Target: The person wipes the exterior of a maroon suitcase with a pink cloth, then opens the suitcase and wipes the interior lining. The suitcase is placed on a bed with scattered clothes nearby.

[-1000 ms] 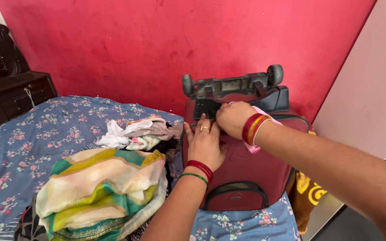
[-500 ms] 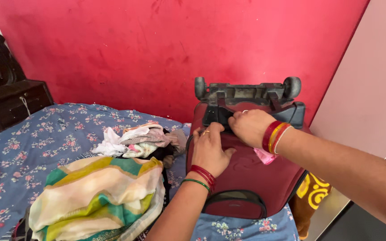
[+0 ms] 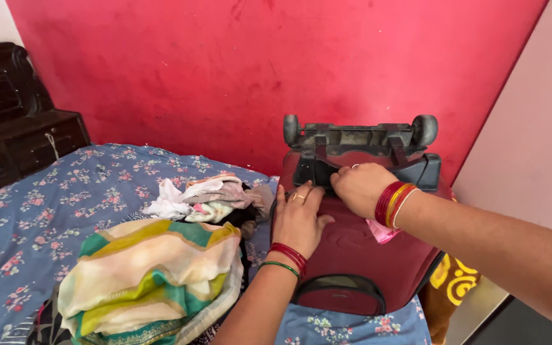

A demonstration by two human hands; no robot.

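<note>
Head view: a maroon wheeled suitcase (image 3: pixel 359 255) lies flat at the right edge of the bed (image 3: pixel 52 211), its wheeled end (image 3: pixel 360 137) turned toward the red wall (image 3: pixel 276 70). The left hand (image 3: pixel 298 220) lies open, palm down and fingers spread, on the suitcase's left side near the far end. The right hand (image 3: pixel 360 188) is curled over the dark plastic base between the two wheels; its fingertips are tucked out of sight, so I cannot tell whether it grips the base or a zip pull, or only presses there. A scrap of pink cloth (image 3: pixel 381 231) shows just under the right wrist, against the lid.

To my judgement the step in hand is working at the case's far end, the left hand steadying the lid while the right fingers something at the base. The next move would call for firm downward pressure from the left palm and a sure pinch by the right.

Left of the suitcase, touching its side, sits a folded striped cloth (image 3: pixel 154 275) in cream, green and yellow, with a loose heap of small garments (image 3: pixel 202 198) beyond it. The near end of the suitcase and a yellow-patterned fabric (image 3: pixel 452 281) at the bed's right corner are partly cut off, and a dark wooden cabinet (image 3: pixel 14 140) stands at the far left.
</note>
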